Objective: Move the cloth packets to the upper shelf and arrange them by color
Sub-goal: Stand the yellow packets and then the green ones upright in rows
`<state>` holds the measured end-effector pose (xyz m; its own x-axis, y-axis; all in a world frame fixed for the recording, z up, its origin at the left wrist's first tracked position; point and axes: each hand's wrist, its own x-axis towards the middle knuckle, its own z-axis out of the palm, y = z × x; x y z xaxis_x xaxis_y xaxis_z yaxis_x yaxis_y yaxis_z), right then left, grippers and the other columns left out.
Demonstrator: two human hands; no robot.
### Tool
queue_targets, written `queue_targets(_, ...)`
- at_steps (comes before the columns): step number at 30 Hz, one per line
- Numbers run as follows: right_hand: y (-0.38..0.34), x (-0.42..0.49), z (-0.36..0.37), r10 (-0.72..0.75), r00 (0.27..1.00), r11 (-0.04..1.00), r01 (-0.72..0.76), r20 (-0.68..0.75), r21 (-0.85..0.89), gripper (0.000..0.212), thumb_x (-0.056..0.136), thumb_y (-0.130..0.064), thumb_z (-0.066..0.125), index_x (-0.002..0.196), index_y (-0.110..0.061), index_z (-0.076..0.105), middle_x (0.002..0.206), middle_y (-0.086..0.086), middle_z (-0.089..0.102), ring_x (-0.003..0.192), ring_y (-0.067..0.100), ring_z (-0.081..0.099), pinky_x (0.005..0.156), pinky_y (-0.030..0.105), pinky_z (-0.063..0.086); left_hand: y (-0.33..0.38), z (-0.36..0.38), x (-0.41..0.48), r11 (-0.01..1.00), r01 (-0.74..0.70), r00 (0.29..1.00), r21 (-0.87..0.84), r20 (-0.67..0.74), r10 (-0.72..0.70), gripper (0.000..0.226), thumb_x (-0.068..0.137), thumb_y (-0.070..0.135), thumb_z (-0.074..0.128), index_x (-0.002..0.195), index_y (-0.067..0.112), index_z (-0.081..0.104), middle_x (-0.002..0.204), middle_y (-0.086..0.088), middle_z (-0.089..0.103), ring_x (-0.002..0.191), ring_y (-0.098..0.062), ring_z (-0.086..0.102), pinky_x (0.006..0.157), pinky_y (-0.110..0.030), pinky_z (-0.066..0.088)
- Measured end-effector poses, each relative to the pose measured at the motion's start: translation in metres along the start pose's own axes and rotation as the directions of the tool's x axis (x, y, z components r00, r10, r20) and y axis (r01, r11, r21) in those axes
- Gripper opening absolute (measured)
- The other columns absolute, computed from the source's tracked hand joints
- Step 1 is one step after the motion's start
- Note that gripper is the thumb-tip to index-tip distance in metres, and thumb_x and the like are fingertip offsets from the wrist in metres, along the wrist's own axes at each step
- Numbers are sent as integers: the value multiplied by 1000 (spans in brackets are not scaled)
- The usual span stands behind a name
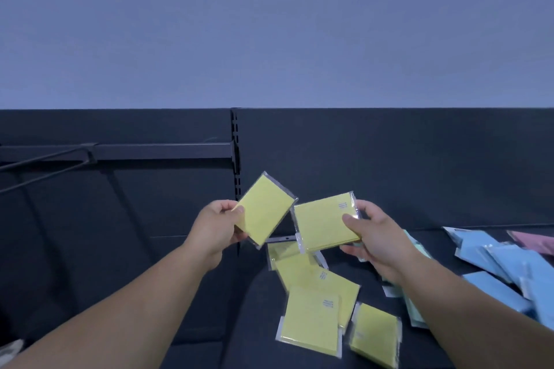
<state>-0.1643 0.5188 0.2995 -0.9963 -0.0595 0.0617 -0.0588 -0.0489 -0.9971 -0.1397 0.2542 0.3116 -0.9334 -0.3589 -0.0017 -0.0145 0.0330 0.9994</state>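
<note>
Yellow cloth packets are in both hands, held up in front of the dark back panel (389,159) of a shelf unit. Each is a flat rectangle of yellow cloth sealed in a glossy clear plastic sleeve. The left hand (215,228) pinches the tilted packet (263,208) at its lower left corner, thumb on the front. The right hand (371,237) grips the second packet (322,223) by its right edge, thumb across the face near a small printed label; its lower edge looks thick, and I cannot tell whether it is one packet or several.

Below them, a loose pile of yellow packets (311,317) lies overlapping on the matte dark shelf (263,338). Mint packets (415,308) show partly under the right forearm. Farther right lie heaped blue packets (503,260), with a pink packet (536,241) at the frame edge. A slotted metal upright (236,144) divides the back panel, and a dark bar (162,150) runs left from it. Above is a plain bluish wall (269,24).
</note>
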Motion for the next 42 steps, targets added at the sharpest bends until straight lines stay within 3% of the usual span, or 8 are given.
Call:
queue_targets(5, 9, 2, 16, 84, 996, 970, -74, -32, 230, 17, 99, -17, 54, 115, -16, 58, 111, 7, 70, 95, 26, 71, 69, 33, 58, -1, 17, -8, 949, 131, 976, -288, 203, -73, 32, 92, 1, 53, 123, 12, 51, 106, -14, 69, 78, -24, 73, 56, -27, 55)
queue_targets(14, 22, -1, 28, 159, 987, 958, -157, 10, 239, 19, 97, -15, 57, 116, -14, 58, 100, 8, 75, 86, 31, 73, 71, 36, 60, -5, 16, -7, 999, 42, 876, -7, 481, -33, 98, 79, -15, 56, 143, 49, 23, 95, -8, 70, 76, -19, 70, 62, -31, 55)
queue_targets(20, 8, -3, 25, 112, 991, 989, -118, 76, 88, 32, 86, -3, 69, 115, -16, 61, 99, 4, 76, 88, 20, 73, 75, 31, 58, -11, 16, -5, 994, -86, 946, 64, 318, 61, 104, 75, -10, 67, 140, 56, 21, 111, -6, 64, 98, -23, 66, 74, -47, 59)
queue_targets(27, -1, -2, 32, 79, 991, 997, -81, 107, 19, 17, 93, -26, 64, 103, -14, 70, 95, 1, 76, 76, 12, 71, 75, 29, 54, -13, 20, -6, 931, -239, 946, 275, 283, 159, 110, 66, 18, 85, 136, 63, 13, 98, 1, 65, 84, -15, 69, 72, -35, 60)
queue_targets(30, -5, -4, 33, 76, 989, 997, -77, 124, 2, 20, 96, -29, 59, 105, -15, 70, 97, 4, 76, 86, 19, 72, 81, 37, 58, -10, 20, -7, 908, -261, 934, 328, 324, 151, 85, 63, 20, 87, 128, 48, 41, 102, 5, 63, 88, -14, 66, 66, -31, 60)
queue_targets(34, -9, -6, 35, 110, 977, 994, -105, 181, -39, 23, 100, -34, 51, 108, -20, 67, 98, 3, 76, 91, 23, 73, 77, 40, 59, -12, 23, -8, 811, -306, 939, 499, 299, 171, 57, 63, 38, 86, 105, 42, 47, 109, 10, 51, 94, -11, 56, 70, -27, 52)
queue_targets(38, -13, -7, 37, 114, 976, 961, -60, 186, -271, 30, 100, -45, 43, 109, -25, 64, 95, 0, 72, 87, 20, 68, 74, 36, 55, -16, 31, -13, 769, -374, 920, 519, 316, 234, 51, 65, 41, 85, 97, 39, 44, 110, 18, 47, 93, -3, 51, 66, -18, 42)
queue_targets(42, -15, -7, 41, 125, 974, 872, -17, 189, -488, 45, 96, -61, 30, 109, -33, 63, 106, -4, 65, 100, 16, 60, 88, 33, 48, -19, 40, -18, 764, -401, 887, 505, 423, 185, 71, 64, 39, 85, 118, 43, 39, 113, 22, 54, 99, -6, 57, 82, -28, 51)
